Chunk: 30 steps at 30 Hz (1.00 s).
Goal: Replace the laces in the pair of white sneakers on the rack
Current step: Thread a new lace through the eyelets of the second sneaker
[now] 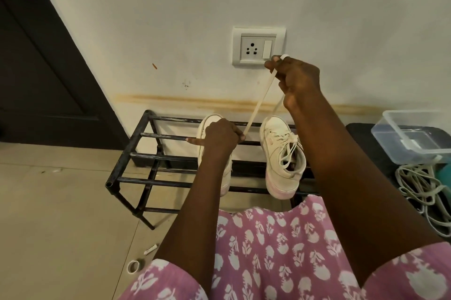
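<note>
Nearest, a pink floral dress [280, 251] across the lap, both forearms reaching forward over it. On the floor [61, 202] to the left, a small tape roll [133, 266] and a short white scrap [151, 249]; nothing to do with either for this step.

Further out, the pair of white sneakers on the top bars of the black rack [146, 156], toes toward the wall. Right sneaker [283, 163] untouched, laced but slack. Left sneaker [211, 121] pinned under the left hand [220, 134]: fingers curled over the upper, forefinger stretched out sideways, thumb side pressed at the foot of the lace [260, 101]. Press down firmly there, so as not to lift or drag the sneaker off the bars.

Off to the right, well apart, a clear plastic box [412, 136] and a tangle of pale cords [419, 185].

Farthest, the right hand [296, 79] raised in front of the wall socket [257, 46], thumb and fingertips pinching the flat lace, taut in a straight slant down to the left sneaker. A thinner strand dropping from the same hand toward the right sneaker; hard to say whether the same lace.

Most likely drawing the lace through an eyelet; impossible to tell whether old lace out or new lace in. Pull steadily along that slant, no jerks. Hold the lace flat and untwisted. Better to re-grip lower down than to reach higher.
</note>
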Each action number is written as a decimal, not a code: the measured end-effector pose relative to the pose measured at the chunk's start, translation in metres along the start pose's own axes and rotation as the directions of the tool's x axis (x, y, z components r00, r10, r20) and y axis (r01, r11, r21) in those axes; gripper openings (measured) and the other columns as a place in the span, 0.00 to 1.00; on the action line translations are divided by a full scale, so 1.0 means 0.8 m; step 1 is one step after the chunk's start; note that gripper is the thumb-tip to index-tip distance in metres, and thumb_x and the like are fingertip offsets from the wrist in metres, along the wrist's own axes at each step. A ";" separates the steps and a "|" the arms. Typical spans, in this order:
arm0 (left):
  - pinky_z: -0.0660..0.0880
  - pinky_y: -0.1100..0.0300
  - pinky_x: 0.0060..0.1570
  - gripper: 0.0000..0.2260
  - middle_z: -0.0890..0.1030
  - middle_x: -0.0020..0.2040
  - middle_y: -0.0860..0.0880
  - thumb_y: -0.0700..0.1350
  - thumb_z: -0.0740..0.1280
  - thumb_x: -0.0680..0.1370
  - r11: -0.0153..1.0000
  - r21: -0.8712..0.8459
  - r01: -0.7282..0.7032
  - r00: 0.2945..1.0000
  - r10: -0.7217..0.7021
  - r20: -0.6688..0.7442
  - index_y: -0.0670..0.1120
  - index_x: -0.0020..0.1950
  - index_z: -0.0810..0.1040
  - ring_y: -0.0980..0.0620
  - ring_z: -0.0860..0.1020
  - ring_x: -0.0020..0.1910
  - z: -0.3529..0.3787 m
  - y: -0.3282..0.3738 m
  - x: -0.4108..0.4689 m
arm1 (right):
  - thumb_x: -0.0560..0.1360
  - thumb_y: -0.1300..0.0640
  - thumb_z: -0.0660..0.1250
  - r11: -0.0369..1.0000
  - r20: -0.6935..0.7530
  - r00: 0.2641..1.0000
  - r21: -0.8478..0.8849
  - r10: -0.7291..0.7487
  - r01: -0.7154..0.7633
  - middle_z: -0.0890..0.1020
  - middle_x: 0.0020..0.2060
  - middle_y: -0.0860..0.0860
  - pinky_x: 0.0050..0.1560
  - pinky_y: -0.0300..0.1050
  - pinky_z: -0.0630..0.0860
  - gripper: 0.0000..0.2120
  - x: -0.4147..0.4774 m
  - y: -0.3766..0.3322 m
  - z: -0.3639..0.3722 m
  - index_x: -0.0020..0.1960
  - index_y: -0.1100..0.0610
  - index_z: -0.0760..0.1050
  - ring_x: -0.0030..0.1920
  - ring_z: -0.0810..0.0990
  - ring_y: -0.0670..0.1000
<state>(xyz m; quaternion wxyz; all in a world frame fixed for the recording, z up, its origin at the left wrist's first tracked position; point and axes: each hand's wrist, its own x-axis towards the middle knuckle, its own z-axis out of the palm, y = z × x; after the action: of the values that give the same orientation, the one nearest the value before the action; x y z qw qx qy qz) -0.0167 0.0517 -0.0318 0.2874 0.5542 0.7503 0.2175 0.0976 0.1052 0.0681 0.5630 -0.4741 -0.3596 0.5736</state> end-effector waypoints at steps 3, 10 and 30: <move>0.71 0.51 0.62 0.11 0.83 0.51 0.45 0.43 0.70 0.75 0.999 -0.025 -0.023 0.999 0.022 -0.046 0.44 0.56 0.82 0.47 0.80 0.55 -0.002 0.011 -0.003 | 0.72 0.67 0.69 0.998 0.056 0.998 -0.060 0.010 -0.007 0.81 0.36 0.50 0.36 0.31 0.70 0.06 -0.008 0.005 -0.001 0.42 0.58 0.76 0.28 0.79 0.38; 0.74 0.47 0.57 0.08 0.83 0.49 0.42 0.42 0.67 0.77 0.727 -0.627 -0.281 0.954 0.139 -0.266 0.40 0.52 0.82 0.46 0.80 0.50 -0.009 0.053 -0.021 | 0.72 0.65 0.70 0.985 0.104 0.994 -0.174 0.029 -0.010 0.82 0.38 0.53 0.31 0.34 0.74 0.06 -0.023 0.033 0.001 0.48 0.65 0.79 0.28 0.77 0.41; 0.42 0.37 0.71 0.11 0.81 0.53 0.48 0.52 0.64 0.78 0.960 0.267 -0.083 0.996 0.086 0.004 0.49 0.52 0.82 0.48 0.74 0.61 0.040 0.011 0.005 | 0.72 0.60 0.70 0.986 0.080 0.996 -0.165 0.048 -0.034 0.84 0.47 0.53 0.44 0.43 0.67 0.10 -0.011 -0.002 -0.012 0.53 0.59 0.79 0.36 0.79 0.41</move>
<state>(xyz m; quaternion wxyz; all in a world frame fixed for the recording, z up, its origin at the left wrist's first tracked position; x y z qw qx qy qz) 0.0102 0.0582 -0.0507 0.1975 0.6186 0.7495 0.1285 0.1062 0.0957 0.0683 0.4948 -0.5015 -0.4187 0.5730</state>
